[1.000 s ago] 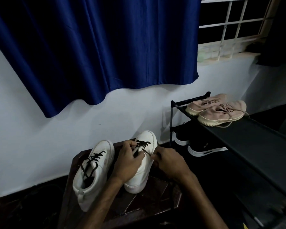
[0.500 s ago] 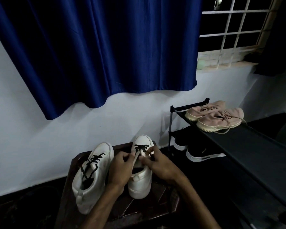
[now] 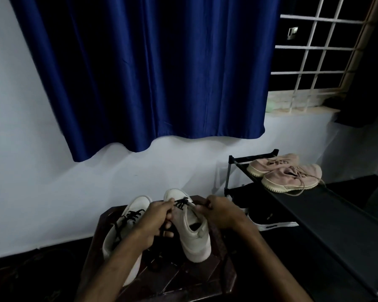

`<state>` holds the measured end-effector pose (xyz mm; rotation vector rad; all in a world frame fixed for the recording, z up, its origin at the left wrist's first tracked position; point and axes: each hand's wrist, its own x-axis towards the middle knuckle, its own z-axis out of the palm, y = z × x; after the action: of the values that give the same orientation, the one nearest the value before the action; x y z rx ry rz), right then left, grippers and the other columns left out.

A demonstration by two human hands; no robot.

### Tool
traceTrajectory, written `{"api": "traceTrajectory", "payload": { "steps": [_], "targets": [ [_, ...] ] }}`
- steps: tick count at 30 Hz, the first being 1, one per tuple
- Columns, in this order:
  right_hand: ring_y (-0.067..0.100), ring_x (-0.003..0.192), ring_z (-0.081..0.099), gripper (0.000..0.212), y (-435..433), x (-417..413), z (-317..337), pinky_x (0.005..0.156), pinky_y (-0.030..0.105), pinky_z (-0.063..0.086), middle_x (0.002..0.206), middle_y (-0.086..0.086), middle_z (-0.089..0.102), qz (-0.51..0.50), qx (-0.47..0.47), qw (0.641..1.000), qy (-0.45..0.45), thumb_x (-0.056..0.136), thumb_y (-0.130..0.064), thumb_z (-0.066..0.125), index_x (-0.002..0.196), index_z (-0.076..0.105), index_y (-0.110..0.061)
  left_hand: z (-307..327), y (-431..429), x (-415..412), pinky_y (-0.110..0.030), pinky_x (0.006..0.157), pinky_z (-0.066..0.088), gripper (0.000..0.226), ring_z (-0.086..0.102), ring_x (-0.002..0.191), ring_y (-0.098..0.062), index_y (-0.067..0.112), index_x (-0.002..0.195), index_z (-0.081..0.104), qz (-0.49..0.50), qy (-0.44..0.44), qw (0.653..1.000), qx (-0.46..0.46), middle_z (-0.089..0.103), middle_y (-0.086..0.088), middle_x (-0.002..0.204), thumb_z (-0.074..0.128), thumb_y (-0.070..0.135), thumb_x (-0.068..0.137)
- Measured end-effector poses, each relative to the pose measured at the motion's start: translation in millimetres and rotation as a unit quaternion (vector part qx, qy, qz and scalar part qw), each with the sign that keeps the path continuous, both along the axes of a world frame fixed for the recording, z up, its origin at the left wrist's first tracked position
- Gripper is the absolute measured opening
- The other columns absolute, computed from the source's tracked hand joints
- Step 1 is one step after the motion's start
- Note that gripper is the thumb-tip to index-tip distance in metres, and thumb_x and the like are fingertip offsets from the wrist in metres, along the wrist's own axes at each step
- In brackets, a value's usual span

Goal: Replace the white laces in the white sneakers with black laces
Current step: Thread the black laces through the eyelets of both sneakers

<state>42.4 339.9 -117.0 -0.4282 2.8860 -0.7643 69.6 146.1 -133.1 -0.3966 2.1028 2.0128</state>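
Observation:
Two white sneakers stand on a dark wooden stool [image 3: 183, 277], toes toward the wall. The left sneaker [image 3: 127, 223] carries black lacing along its front. The right sneaker [image 3: 192, 232] has a black lace [image 3: 181, 202] crossed through its front eyelets only. My left hand [image 3: 155, 223] pinches one end of that lace at the sneaker's left side. My right hand [image 3: 220, 212] pinches the other end at its right side. Loose black lace lies on the stool below my left hand.
A black shoe rack [image 3: 314, 214] stands at the right with a pair of pink sneakers [image 3: 288, 175] on top and dark shoes [image 3: 271, 223] below. A blue curtain [image 3: 153, 68] hangs over the white wall. A barred window [image 3: 314, 51] is at the upper right.
My hands have drawn apart to either side of the right sneaker, each with a lace end. The view has tilted upward, so sneakers and stool sit lower in frame.

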Motion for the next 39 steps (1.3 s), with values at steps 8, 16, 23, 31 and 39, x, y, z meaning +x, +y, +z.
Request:
{"api": "traceTrajectory", "payload": {
  "steps": [8, 16, 23, 31, 39],
  "targets": [
    [0.006, 0.055, 0.044, 0.017, 9, -15, 140, 0.051, 0.019, 0.037, 0.07, -0.004, 0.056, -0.015, -0.333, 0.941, -0.066, 0.1, -0.023, 0.052, 0.105, 0.066, -0.013, 138, -24, -13, -0.023, 0.046, 0.048, 0.026, 0.034, 0.038, -0.004, 0.021, 0.081, 0.056, 0.007, 0.082, 0.995, 0.06, 0.039, 0.011, 0.048, 0.044, 0.031, 0.102],
    [0.008, 0.064, 0.06, 0.022, -34, 0, 266, 0.064, 0.024, 0.059, 0.079, 0.001, 0.067, 0.079, -0.525, 0.844, -0.08, 0.1, -0.004, 0.044, 0.1, 0.065, -0.008, 280, -8, 2, -0.025, 0.049, 0.053, 0.022, 0.047, 0.049, -0.005, 0.02, 0.087, 0.068, -0.014, 0.237, 0.971, 0.024, 0.057, 0.009, 0.06, 0.052, 0.03, 0.099],
    [0.014, 0.071, 0.066, 0.02, -46, 0, 282, 0.071, 0.023, 0.06, 0.083, 0.01, 0.068, 0.09, -0.538, 0.838, 0.009, 0.094, 0.008, 0.051, 0.098, 0.067, -0.002, 309, -6, 6, -0.036, 0.078, 0.05, 0.022, 0.055, 0.086, -0.011, 0.018, 0.093, 0.075, 0.008, 0.371, 0.926, -0.063, 0.067, 0.002, 0.096, 0.054, 0.025, 0.097],
    [0.0, 0.058, 0.057, 0.02, -41, -6, 283, 0.057, 0.019, 0.043, 0.068, -0.007, 0.068, 0.004, -0.427, 0.875, 0.229, 0.094, -0.032, 0.062, 0.084, 0.077, -0.023, 304, -5, 1, -0.035, 0.074, 0.059, 0.02, 0.071, 0.075, -0.026, 0.016, 0.103, 0.069, 0.038, 0.516, 0.848, -0.112, 0.076, -0.001, 0.081, 0.067, 0.005, 0.087],
    [-0.003, 0.075, 0.066, 0.015, -50, -12, 283, 0.069, 0.021, 0.048, 0.082, -0.006, 0.075, 0.013, -0.507, 0.826, 0.248, 0.093, -0.024, 0.064, 0.091, 0.076, -0.018, 306, 12, -8, -0.028, 0.057, 0.052, 0.016, 0.072, 0.068, -0.021, 0.012, 0.095, 0.062, 0.099, 0.506, 0.854, -0.062, 0.076, -0.003, 0.081, 0.074, 0.015, 0.084]
  ]
}}
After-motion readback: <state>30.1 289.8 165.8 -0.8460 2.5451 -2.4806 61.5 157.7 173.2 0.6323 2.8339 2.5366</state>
